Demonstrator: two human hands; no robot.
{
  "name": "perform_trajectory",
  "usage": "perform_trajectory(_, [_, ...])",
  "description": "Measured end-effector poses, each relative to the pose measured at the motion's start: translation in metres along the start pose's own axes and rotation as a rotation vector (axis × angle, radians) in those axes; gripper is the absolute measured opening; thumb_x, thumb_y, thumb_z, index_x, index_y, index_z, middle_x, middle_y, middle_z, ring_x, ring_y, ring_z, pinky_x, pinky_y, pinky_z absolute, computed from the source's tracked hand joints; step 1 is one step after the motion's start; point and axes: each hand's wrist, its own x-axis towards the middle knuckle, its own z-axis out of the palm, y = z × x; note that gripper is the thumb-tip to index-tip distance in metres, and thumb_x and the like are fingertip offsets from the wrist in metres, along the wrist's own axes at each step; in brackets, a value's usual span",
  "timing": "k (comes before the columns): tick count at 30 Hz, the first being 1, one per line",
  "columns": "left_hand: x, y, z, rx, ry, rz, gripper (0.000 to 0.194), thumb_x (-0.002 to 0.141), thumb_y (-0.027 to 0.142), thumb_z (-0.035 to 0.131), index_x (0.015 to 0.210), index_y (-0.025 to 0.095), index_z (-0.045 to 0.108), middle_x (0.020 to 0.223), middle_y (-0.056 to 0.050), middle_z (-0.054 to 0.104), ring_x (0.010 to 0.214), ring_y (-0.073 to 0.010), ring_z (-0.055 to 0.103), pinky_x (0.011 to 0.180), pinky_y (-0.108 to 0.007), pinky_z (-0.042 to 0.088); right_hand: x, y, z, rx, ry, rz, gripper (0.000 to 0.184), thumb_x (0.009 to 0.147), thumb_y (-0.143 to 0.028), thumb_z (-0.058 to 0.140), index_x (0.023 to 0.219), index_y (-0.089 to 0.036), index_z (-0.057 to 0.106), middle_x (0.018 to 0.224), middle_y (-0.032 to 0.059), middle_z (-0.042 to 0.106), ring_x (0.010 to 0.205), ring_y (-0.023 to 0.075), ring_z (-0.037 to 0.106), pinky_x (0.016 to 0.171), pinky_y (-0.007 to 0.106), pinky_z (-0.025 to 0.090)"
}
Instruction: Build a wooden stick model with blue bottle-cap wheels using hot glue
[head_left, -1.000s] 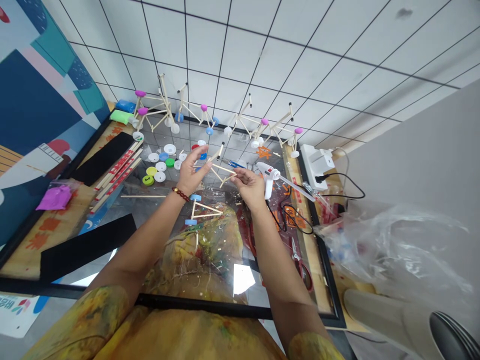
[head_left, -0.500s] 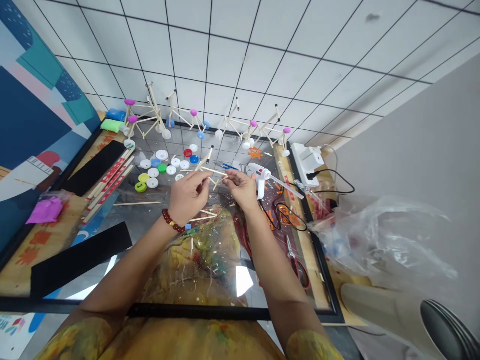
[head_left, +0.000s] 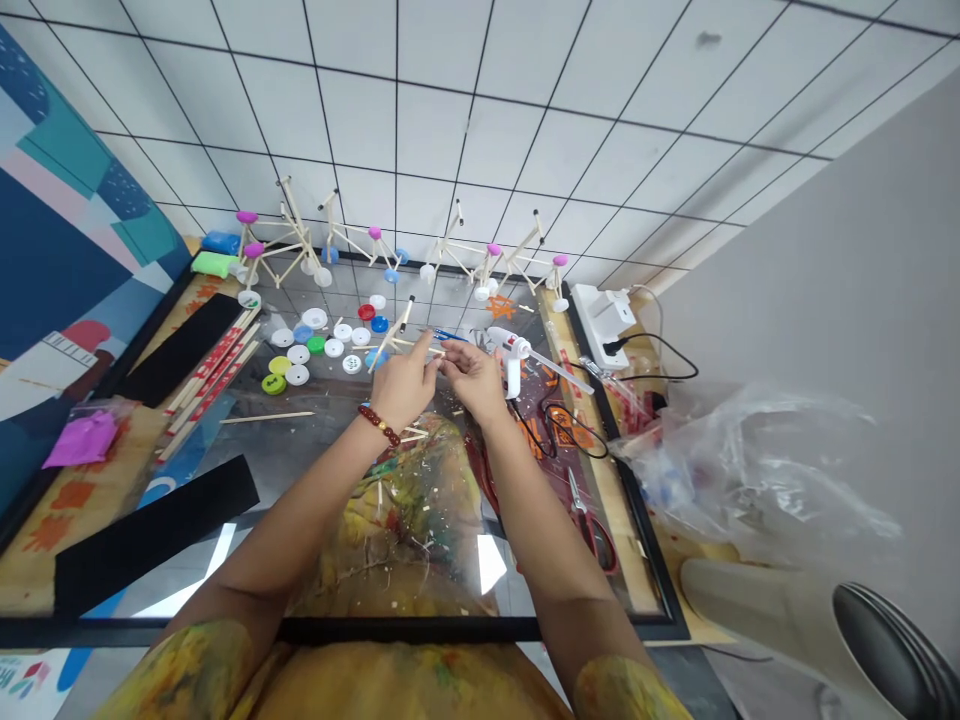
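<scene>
A small frame of thin wooden sticks, with black-tipped ends, is held above the glass tabletop. My left hand, wearing a red bead bracelet, grips it with thumb and fingers. My right hand pinches the frame's right end, its fingertips close to those of the left. My fingers hide the joint between them. Just right of my right hand lies a white glue gun with a clear glue stick in its back. Bottle caps, among them a green cap, lie left of the frame.
Several finished stick bicycle-like models with pink seats line the back wall. Wrapped stick bundles and black strips lie left. Red-handled scissors, a power strip and a plastic bag are right.
The stick frame has tilted and swung down to the left in my hands. My left index finger now reaches farther forward. The whole view has shifted slightly.
</scene>
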Motion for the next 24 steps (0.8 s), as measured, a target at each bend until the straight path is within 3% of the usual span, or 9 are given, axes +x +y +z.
perform_trajectory(8, [0.0040,0.0014,-0.0003,0.044,-0.010,-0.019,0.041,0.097,0.038,0.044,0.134,0.026,0.057,0.086,-0.007,0.075,0.085,-0.0262,0.071,0.072,-0.032,0.048,-0.0005,-0.0003,-0.0004,-0.040,0.000,-0.020,0.033,0.076,-0.027,0.065,0.107,-0.020,0.068,0.084,0.0023,0.073,0.079,0.0167,0.071,0.087,0.036,0.058])
perform_trajectory(24, [0.0023,0.0034,-0.0047,0.141,0.002,0.026,0.041,0.097,0.044,0.043,0.128,0.022,0.059,0.088,-0.010,0.075,0.084,-0.0297,0.071,0.070,-0.034,0.044,-0.0030,-0.0077,-0.0006,-0.114,-0.002,-0.010,0.035,0.076,-0.022,0.060,0.110,-0.019,0.068,0.085,0.0026,0.075,0.081,0.0160,0.072,0.087,0.033,0.057])
